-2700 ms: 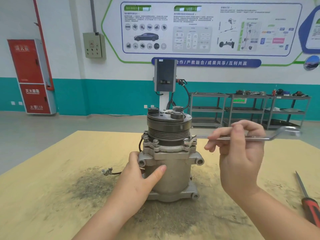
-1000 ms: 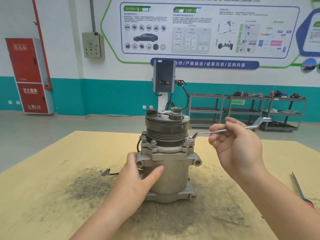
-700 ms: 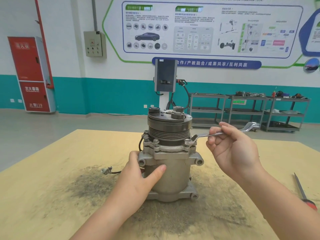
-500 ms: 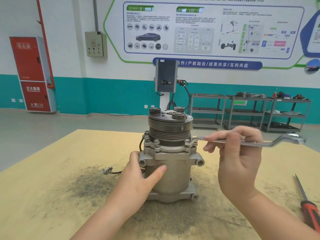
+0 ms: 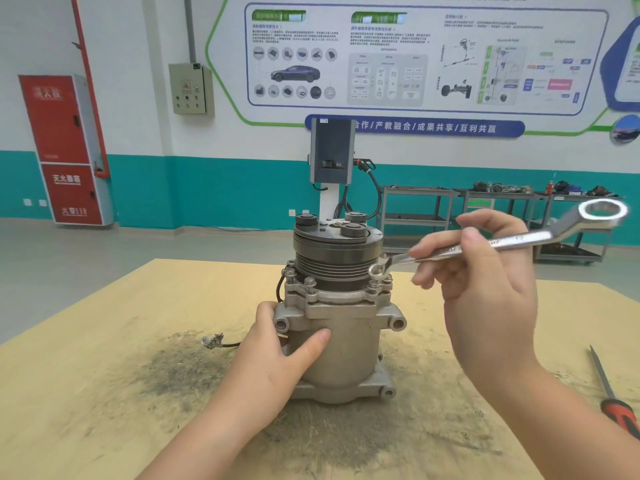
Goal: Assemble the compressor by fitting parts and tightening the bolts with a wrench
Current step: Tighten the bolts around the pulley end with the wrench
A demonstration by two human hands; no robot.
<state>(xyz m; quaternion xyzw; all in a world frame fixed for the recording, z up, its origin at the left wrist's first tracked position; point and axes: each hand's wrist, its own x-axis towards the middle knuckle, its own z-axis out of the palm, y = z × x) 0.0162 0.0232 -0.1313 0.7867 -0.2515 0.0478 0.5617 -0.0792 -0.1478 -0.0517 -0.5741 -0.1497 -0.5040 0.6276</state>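
Standing upright mid-desk (image 5: 104, 341), the heavy rigid metal compressor (image 5: 337, 327) is steadied by the left hand (image 5: 277, 358) gripping its body, while the right hand (image 5: 485, 289) pinches the slim wrench (image 5: 502, 242) on a flange bolt (image 5: 377, 271).

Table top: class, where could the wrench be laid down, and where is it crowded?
Bare wood lies left of the connector lead, and right between the compressor and screwdriver. Crowded: round the compressor, where the left hand holds it.

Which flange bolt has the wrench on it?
The right-front bolt: the wrench ring sits over it; the other bolts stand bare.
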